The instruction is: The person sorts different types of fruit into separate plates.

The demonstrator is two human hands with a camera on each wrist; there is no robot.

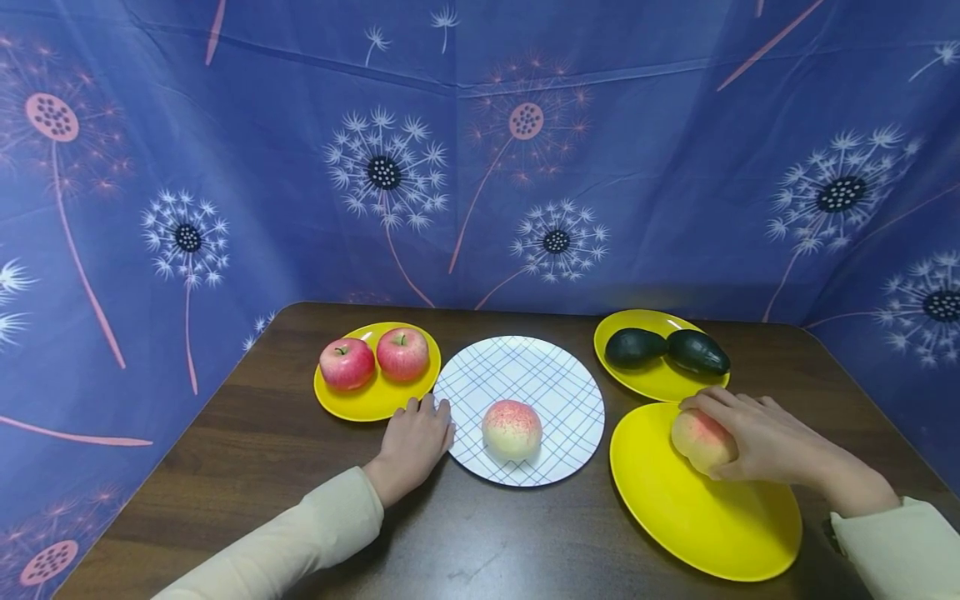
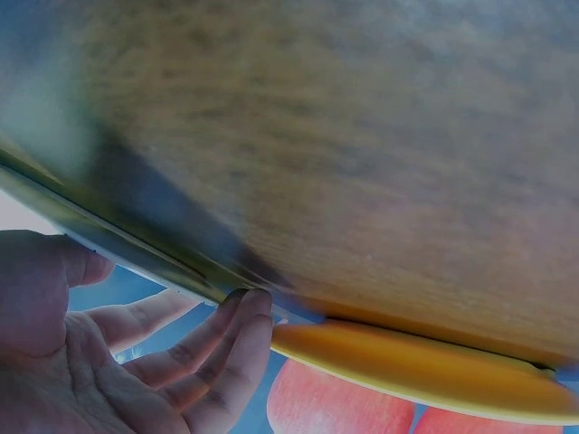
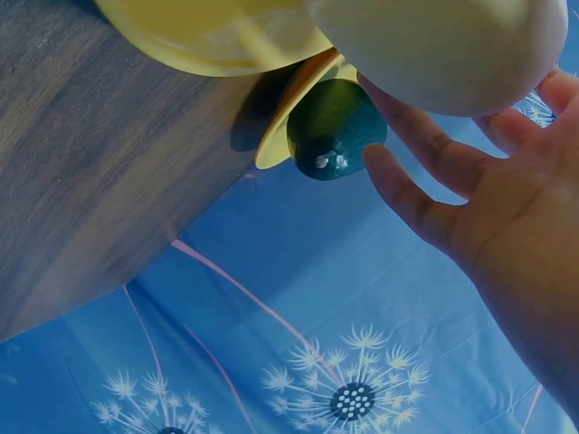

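Note:
My left hand [image 1: 416,442] rests at the left rim of the white plate [image 1: 465,375], which has a blue crossed-line pattern. In the left wrist view its fingers [image 2: 222,362] are loosely extended, fingertips right at the rim. One pink-and-cream peach [image 1: 512,431] sits on that plate. My right hand [image 1: 765,437] grips another peach [image 1: 701,442] over the large yellow plate [image 1: 705,533], thumb on the near side and fingers over the top. From the right wrist, this peach [image 3: 443,45] shows its pale underside.
Two red apples [image 1: 403,353] lie on a small yellow plate [image 1: 360,408] at the back left. Two dark green avocados [image 1: 697,351] lie on another yellow plate [image 1: 637,321] at the back right. A blue dandelion-print cloth [image 1: 465,167] hangs behind the brown wooden table [image 1: 480,542].

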